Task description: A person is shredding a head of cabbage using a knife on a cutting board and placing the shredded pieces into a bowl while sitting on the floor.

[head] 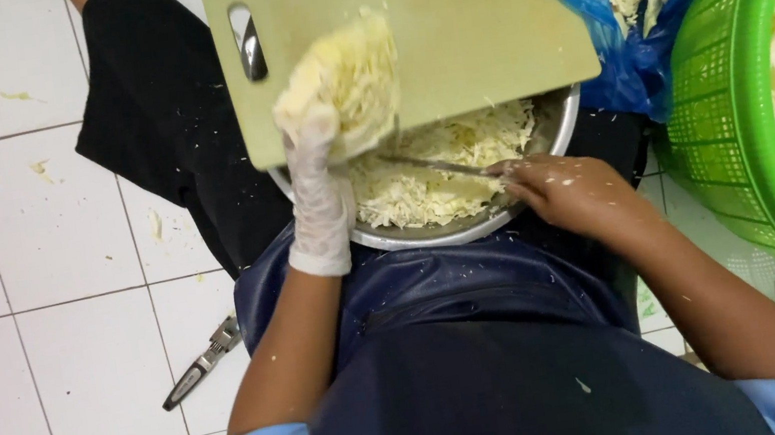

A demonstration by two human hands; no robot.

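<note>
I am sitting over a floor (69, 323) of white square tiles with thin grey grout lines. Small scraps of pale cabbage (37, 171) are lying scattered on the tiles to my left. A black-handled tool with a metal head (201, 363) is lying on the floor beside my left knee. A large green plastic basket (751, 146) is standing at my right.

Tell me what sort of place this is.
Probably a food-prep area of a kitchen, worked at floor level. A white tiled floor lies underneath, a steel bowl holds shredded cabbage under a cutting board, and a large green basket holds cabbage leaves.
</note>
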